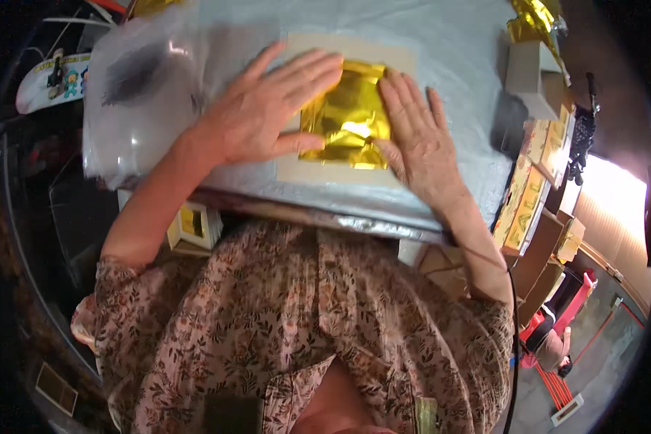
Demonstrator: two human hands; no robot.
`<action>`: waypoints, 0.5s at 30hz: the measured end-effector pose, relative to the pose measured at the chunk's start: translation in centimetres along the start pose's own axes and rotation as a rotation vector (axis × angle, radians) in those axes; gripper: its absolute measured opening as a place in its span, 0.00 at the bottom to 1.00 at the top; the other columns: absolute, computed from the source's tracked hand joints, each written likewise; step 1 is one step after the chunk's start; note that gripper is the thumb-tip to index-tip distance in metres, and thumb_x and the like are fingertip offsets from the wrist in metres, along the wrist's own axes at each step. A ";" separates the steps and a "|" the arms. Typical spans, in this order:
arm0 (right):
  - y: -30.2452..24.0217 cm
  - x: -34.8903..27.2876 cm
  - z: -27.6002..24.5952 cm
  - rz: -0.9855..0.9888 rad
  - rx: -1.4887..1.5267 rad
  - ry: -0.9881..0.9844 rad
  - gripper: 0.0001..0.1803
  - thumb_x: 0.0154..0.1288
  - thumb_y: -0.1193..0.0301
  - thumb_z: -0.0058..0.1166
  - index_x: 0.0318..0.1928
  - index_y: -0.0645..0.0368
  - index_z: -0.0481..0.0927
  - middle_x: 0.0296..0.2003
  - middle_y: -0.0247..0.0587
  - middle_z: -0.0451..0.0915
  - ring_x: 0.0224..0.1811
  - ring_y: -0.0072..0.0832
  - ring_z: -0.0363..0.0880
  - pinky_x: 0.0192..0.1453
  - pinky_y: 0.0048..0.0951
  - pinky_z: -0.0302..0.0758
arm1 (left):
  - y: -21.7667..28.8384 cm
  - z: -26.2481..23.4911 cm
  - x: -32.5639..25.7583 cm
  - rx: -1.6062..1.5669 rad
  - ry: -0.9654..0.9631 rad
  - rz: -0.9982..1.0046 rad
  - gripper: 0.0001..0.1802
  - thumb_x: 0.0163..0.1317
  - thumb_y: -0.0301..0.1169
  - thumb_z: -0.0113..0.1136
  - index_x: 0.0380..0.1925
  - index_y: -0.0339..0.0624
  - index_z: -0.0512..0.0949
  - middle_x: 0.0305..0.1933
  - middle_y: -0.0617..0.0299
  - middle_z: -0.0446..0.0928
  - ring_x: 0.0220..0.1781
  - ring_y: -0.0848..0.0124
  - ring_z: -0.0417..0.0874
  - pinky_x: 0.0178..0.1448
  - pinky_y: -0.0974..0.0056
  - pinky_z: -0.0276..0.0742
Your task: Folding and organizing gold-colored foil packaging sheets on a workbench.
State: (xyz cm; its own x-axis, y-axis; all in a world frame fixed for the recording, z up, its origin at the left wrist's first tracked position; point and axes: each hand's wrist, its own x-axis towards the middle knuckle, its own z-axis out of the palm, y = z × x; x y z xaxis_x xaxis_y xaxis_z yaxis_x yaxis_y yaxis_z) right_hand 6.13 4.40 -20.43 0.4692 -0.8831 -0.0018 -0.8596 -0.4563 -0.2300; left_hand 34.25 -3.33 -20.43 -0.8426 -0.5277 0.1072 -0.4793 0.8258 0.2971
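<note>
A square of shiny gold foil (354, 101) lies on a larger beige board (296, 171) on the table. My left hand (267, 108) rests flat over the foil's left side, fingers stretched out and thumb at its lower left corner. Against the right edge of the foil lies my right hand (421, 134), its fingers spread and the thumb touching the lower right corner. Creases and bright reflections show across the foil. Parts of the foil's left edge and of the board are hidden under my hands.
Clear plastic sheeting (148, 94) covers the table's left end. A white box (534, 79) stands at the right edge, with more crumpled gold foil (532, 25) behind it. Decorated boxes (524, 210) sit right of the table. Farther right, another person (550, 347) is visible. A skateboard deck (54, 83) is at far left.
</note>
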 end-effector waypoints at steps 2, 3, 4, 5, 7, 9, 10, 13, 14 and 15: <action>-0.1 -0.1 0.0 -0.013 -0.021 0.077 0.40 0.76 0.51 0.47 0.80 0.56 0.52 0.79 0.44 0.53 0.82 0.43 0.50 0.84 0.51 0.45 | -0.1 -0.3 -0.2 0.024 -0.035 -0.006 0.46 0.66 0.53 0.61 0.77 0.41 0.58 0.82 0.57 0.56 0.83 0.64 0.54 0.85 0.45 0.42; -0.1 -0.1 -0.1 -0.022 -0.015 0.082 0.40 0.77 0.51 0.46 0.80 0.55 0.52 0.80 0.43 0.53 0.82 0.43 0.50 0.83 0.51 0.46 | -0.3 -0.3 -0.1 0.018 -0.032 -0.003 0.45 0.67 0.52 0.60 0.78 0.44 0.56 0.83 0.58 0.54 0.84 0.64 0.52 0.85 0.45 0.40; -0.2 -0.1 0.0 -0.028 -0.010 0.076 0.40 0.77 0.51 0.46 0.80 0.55 0.52 0.80 0.43 0.53 0.82 0.43 0.50 0.83 0.51 0.46 | 0.0 -0.5 -0.1 0.013 -0.027 0.002 0.45 0.68 0.50 0.59 0.80 0.47 0.53 0.84 0.59 0.52 0.85 0.63 0.51 0.85 0.45 0.39; -0.3 0.0 0.1 -0.018 -0.024 0.083 0.40 0.77 0.52 0.46 0.80 0.55 0.52 0.80 0.43 0.53 0.82 0.43 0.50 0.83 0.51 0.46 | 0.4 -0.8 0.0 0.040 -0.031 -0.001 0.45 0.68 0.49 0.59 0.80 0.48 0.53 0.84 0.60 0.52 0.85 0.64 0.50 0.86 0.46 0.38; -0.4 0.1 0.3 -0.004 -0.052 0.092 0.39 0.77 0.52 0.46 0.80 0.55 0.52 0.80 0.43 0.53 0.82 0.43 0.49 0.83 0.51 0.46 | 0.3 -0.5 -0.1 0.041 -0.010 0.011 0.45 0.69 0.49 0.59 0.80 0.48 0.53 0.84 0.61 0.52 0.85 0.64 0.50 0.86 0.46 0.38; -0.3 0.0 0.4 -0.022 -0.042 0.100 0.39 0.77 0.52 0.46 0.80 0.55 0.52 0.80 0.43 0.53 0.82 0.43 0.49 0.83 0.50 0.46 | 0.1 -0.3 -0.3 0.044 0.013 0.025 0.44 0.69 0.48 0.59 0.80 0.49 0.53 0.84 0.62 0.51 0.85 0.64 0.50 0.86 0.46 0.38; -0.2 -0.1 0.5 -0.037 -0.029 0.106 0.39 0.77 0.52 0.46 0.80 0.55 0.53 0.80 0.43 0.53 0.82 0.43 0.49 0.83 0.50 0.46 | 0.0 -0.1 -0.4 0.040 0.022 0.033 0.44 0.69 0.48 0.58 0.80 0.49 0.52 0.84 0.62 0.51 0.85 0.64 0.50 0.86 0.46 0.39; -0.1 -0.4 0.8 -0.070 -0.039 0.123 0.39 0.77 0.51 0.46 0.80 0.54 0.53 0.80 0.42 0.53 0.82 0.42 0.49 0.83 0.51 0.46 | 0.0 0.1 -0.9 0.054 0.038 0.056 0.44 0.69 0.47 0.58 0.80 0.50 0.51 0.84 0.63 0.50 0.85 0.64 0.50 0.85 0.45 0.39; -0.1 -0.4 0.8 -0.070 -0.043 0.127 0.39 0.77 0.51 0.46 0.80 0.54 0.53 0.80 0.42 0.53 0.82 0.42 0.49 0.83 0.51 0.46 | 0.0 0.1 -1.0 0.067 0.039 0.068 0.44 0.70 0.46 0.58 0.80 0.51 0.51 0.84 0.63 0.49 0.84 0.63 0.51 0.85 0.45 0.39; 0.0 -0.4 0.8 -0.081 -0.060 0.125 0.39 0.77 0.51 0.47 0.80 0.54 0.53 0.80 0.42 0.53 0.82 0.42 0.49 0.83 0.51 0.46 | -0.2 0.0 -1.0 0.068 0.043 0.074 0.44 0.70 0.46 0.58 0.80 0.51 0.51 0.84 0.63 0.49 0.84 0.63 0.51 0.85 0.45 0.39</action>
State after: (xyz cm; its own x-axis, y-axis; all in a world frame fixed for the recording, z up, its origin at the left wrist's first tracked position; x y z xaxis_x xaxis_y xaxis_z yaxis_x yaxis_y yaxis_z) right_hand 6.13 4.85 -21.21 0.5115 -0.8484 0.1362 -0.8325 -0.5286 -0.1657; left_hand 35.21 -2.95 -20.61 -0.8658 -0.4714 0.1680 -0.4328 0.8739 0.2215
